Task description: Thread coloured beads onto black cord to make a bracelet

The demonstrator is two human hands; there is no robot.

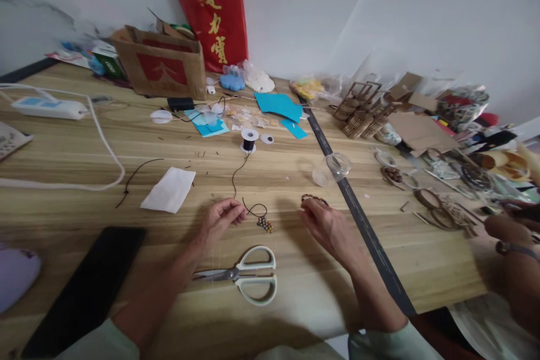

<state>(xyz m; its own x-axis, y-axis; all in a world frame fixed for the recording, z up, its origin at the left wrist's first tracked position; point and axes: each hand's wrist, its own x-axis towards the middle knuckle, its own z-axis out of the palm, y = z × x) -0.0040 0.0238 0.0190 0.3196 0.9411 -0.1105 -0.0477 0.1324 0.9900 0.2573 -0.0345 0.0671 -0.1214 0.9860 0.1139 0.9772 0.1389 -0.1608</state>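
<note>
My left hand (223,218) is closed, thumb and fingertips together at the black cord (234,180). That cord runs down from a white spool (249,138) wound with dark thread. Just right of those fingertips lies a small cluster of beads (265,224) with a loop of black cord at its top. My right hand (324,228) is curled on a string of coloured beads (314,198), whose arc shows beyond the knuckles; its fingertips are hidden. Between my forearms rest white-handled scissors (248,274), blades pointing left.
A black phone-like slab (90,284) and a white tissue (169,190) lie left. Clear round lids (333,169) sit by the dark table strip (367,222). Behind are blue paper pieces (278,106) and a cardboard box (162,64). Another person's arm (517,259) reaches in at right.
</note>
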